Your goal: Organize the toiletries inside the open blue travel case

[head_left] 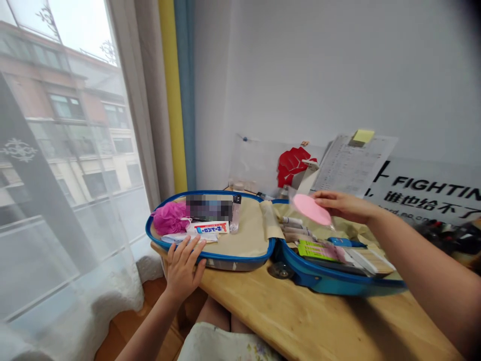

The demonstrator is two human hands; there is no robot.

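A small blue suitcase (244,259) lies open on a wooden table (300,321). My left hand (184,265) rests on the rim of its left half, fingers spread and flat. That half holds a magenta bath pouf (170,218), a white tube box with red and blue print (208,228) and a small clear bottle (235,215). My right hand (343,205) is over the right half and pinches a round pink object in a clear wrapper (311,209). Under it lie several small tubes and a green-labelled box (319,249).
A window with a sheer curtain (67,200) fills the left side. Against the grey wall stand a red fist ornament (292,165), a printed sheet with a yellow sticky note (351,168) and a sign with black lettering (432,193). My lap shows below the table edge.
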